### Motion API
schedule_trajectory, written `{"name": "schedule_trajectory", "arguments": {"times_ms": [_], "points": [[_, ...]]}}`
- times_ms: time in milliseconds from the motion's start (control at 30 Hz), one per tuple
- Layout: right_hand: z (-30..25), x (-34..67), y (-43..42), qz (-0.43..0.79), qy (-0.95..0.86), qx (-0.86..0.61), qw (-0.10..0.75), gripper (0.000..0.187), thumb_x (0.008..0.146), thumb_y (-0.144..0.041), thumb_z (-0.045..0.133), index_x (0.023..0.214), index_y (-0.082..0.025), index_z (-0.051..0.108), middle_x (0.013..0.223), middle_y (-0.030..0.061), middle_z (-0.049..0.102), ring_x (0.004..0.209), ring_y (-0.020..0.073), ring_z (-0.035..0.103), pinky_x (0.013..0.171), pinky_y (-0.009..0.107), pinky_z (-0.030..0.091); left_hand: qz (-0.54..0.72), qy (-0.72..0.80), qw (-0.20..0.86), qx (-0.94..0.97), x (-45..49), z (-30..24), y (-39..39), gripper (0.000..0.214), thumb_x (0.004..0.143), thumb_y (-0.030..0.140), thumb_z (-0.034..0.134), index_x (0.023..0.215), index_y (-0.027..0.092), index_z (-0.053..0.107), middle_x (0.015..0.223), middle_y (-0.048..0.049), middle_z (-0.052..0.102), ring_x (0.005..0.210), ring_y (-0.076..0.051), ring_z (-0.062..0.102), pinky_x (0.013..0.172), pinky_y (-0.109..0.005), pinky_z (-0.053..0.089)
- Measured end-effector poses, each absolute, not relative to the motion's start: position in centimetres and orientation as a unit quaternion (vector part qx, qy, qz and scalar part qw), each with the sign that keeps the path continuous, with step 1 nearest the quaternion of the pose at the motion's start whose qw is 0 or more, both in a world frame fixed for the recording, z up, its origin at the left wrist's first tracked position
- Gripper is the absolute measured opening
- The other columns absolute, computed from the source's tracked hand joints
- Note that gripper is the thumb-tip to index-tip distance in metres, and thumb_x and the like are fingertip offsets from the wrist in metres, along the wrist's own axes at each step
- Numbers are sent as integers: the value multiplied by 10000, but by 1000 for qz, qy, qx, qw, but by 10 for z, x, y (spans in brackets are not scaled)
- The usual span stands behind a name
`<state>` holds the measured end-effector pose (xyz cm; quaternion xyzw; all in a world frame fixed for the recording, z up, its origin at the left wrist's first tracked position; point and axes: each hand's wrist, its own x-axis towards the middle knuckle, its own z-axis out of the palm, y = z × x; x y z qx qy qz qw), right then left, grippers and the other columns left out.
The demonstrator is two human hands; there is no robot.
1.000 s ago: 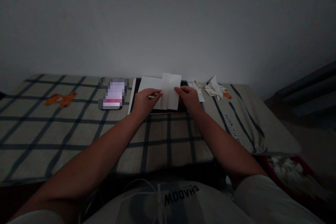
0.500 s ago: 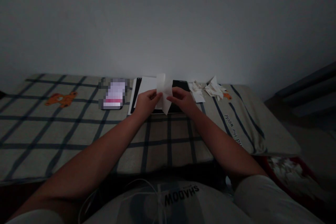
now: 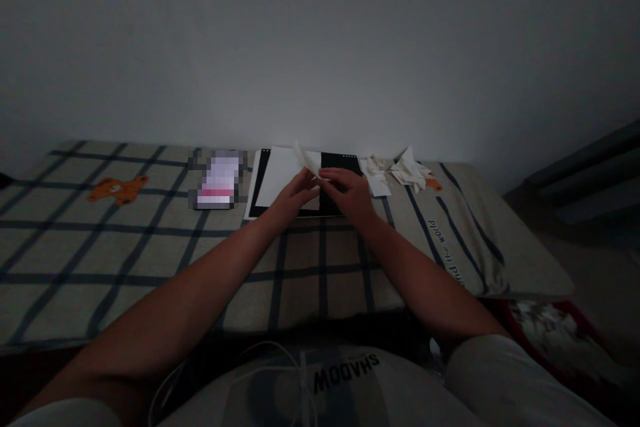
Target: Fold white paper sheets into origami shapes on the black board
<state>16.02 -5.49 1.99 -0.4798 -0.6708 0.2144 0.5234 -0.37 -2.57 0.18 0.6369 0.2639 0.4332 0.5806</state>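
My left hand [image 3: 293,197] and my right hand [image 3: 347,192] meet over a black board [image 3: 340,163] that lies on a checked bedcover [image 3: 150,240] by the wall. Both hands pinch a small white paper piece [image 3: 306,159], folded narrow and sticking up from between the fingertips. A larger white sheet [image 3: 285,177] lies flat on the board's left half, just beyond my left hand.
Several folded white paper pieces [image 3: 400,170] lie in a heap right of the board. A blurred-out device [image 3: 219,180] rests to the board's left. An orange bear print [image 3: 117,188] marks the cover. A pillow [image 3: 480,240] slopes away on the right.
The paper piece was spread wide between my hands a second ago; it has been folded together and is now a narrow strip. My hands have come closer until their fingertips meet.
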Motion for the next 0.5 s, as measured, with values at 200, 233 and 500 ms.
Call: {"name": "schedule_trajectory", "arguments": {"times_ms": [200,233,500], "points": [[16,157,-54,167,-732,-430,501,173,875,-262,649,985,-285,781,1135,37,750,1112,204,668,1074,435,469,441,219,627,604,-2,-12,-20,613,607,189,569,1216,261,576,1409,-86,577,1335,-255,514,1093,-435,429],[16,158,-53,169,-732,-425,505,177,883,-274,641,990,-284,781,1127,39,752,1106,202,668,1064,430,474,441,220,623,607,-3,-11,-20,604,616,191,578,1216,258,575,1416,-86,571,1340,-258,509,1094,-440,428],[19,162,-54,240,-656,-498,513,224,865,-451,652,930,-282,783,975,30,765,902,208,690,876,396,528,424,339,510,667,-10,7,-24,396,842,466,611,1127,194,654,1158,-90,707,1078,-226,646,945,-374,511]]}}
